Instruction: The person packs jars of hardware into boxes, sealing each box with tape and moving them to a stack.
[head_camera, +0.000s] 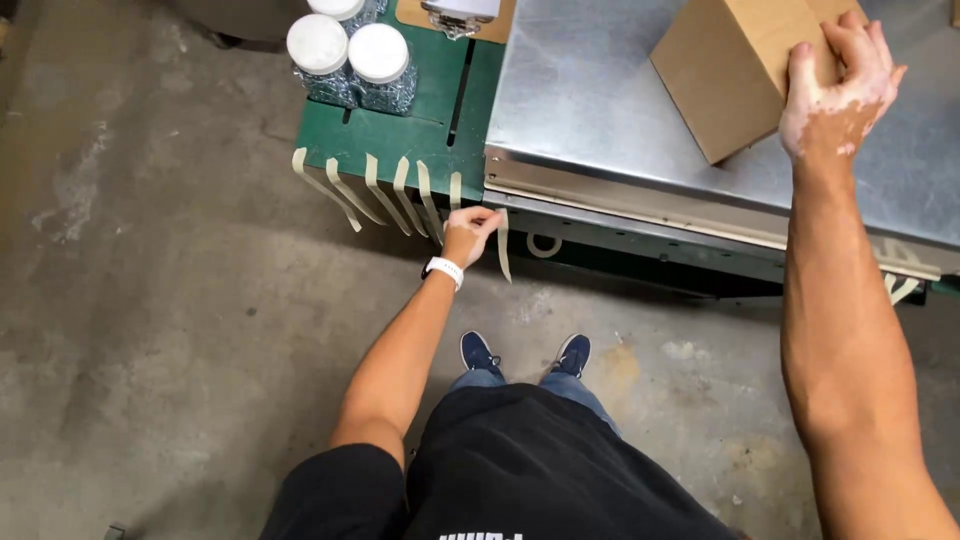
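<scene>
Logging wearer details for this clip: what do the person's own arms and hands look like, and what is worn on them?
Both arms are bare from the upper arm down, with no gloves or rings visible. The left hand has a white wristband, likely a watch or tracker, on its wrist. A black short sleeve covers the left upper arm. The right hand and forearm carry nothing.

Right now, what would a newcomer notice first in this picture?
The right hand presses on a cardboard box on the metal table. The left hand pinches one tape strip at the table's front edge, beside a row of strips hanging off the green bench.
</scene>
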